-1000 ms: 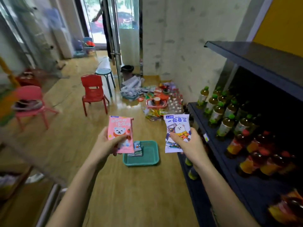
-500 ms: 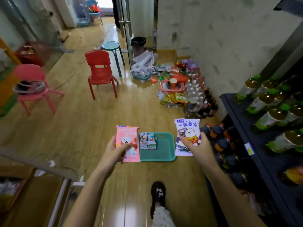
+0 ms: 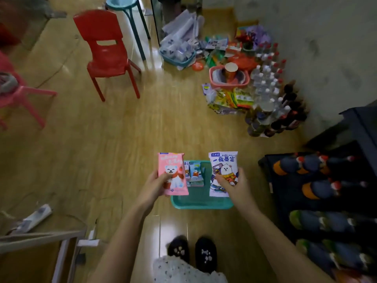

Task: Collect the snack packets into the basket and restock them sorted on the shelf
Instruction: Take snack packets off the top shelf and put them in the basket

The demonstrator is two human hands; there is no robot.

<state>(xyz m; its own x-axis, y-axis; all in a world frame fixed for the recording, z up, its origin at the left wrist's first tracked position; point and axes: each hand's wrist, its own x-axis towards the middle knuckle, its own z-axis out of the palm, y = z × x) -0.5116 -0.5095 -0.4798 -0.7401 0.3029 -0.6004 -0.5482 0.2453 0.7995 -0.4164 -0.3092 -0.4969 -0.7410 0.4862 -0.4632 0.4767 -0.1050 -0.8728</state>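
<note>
My left hand (image 3: 153, 185) grips a pink snack packet (image 3: 173, 174) with a white bear on it. My right hand (image 3: 234, 186) grips a white and blue snack packet (image 3: 223, 166) with a bear print. Both packets hang upright over the teal basket (image 3: 201, 202) on the wooden floor. Small blue packets (image 3: 194, 173) lie in the basket's far left part. The dark shelf (image 3: 273, 176) with rows of bottles (image 3: 318, 188) stands to the right of the basket.
A red chair (image 3: 106, 52), a pink chair (image 3: 18, 94) and a teal stool (image 3: 126, 9) stand to the far left. By the wall sit a pink basket (image 3: 228, 78), loose snack packets (image 3: 228, 99) and several bottles (image 3: 271, 92). My black slippers (image 3: 191, 252) are below.
The view has tilted down further. Both hands, each still holding its packet, have come closer together over the teal basket. The upper shelf has left the view.
</note>
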